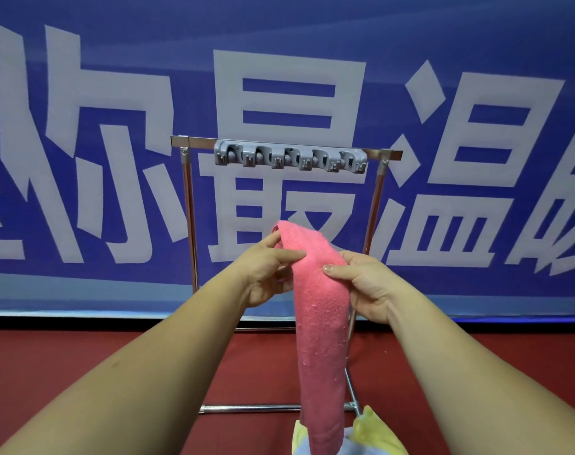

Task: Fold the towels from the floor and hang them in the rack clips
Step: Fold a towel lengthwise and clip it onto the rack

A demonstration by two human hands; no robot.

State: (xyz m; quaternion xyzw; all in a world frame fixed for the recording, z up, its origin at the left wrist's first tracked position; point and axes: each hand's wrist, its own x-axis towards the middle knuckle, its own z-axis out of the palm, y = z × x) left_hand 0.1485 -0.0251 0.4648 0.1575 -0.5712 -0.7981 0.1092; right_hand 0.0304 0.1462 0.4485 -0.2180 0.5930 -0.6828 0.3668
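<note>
1. Pink towel (319, 323), folded into a long narrow band, hung from a person's two bare hands directly in front of the metal rack (188, 198). Its looped top sat below the rack's top bar, and its tail dropped past the rack's front base bar.
2. The left hand (266, 270) worked near the towel's top, on the side of the rack's left post. Its grip pinched the looped fold, with the thumb at the loop and a finger laid across the cloth.
3. The right hand (364, 287) held the band slightly lower, on the side of the rack's right post. Its grip was closed round the cloth, with the thumb pressed on the front face and the fingers curled behind.
4. A grey clip strip (291, 158) ran along the rack's top bar, well above the towel's top.
5. A yellow towel (378, 435) and a pale blue towel (348, 442) lay bunched on the red floor (82, 362) just in front of the rack's base bar, at the pink band's lower end. Whether the band touched them could not be told.
6. A blue banner (115, 37) with large white characters filled the wall behind the rack.
</note>
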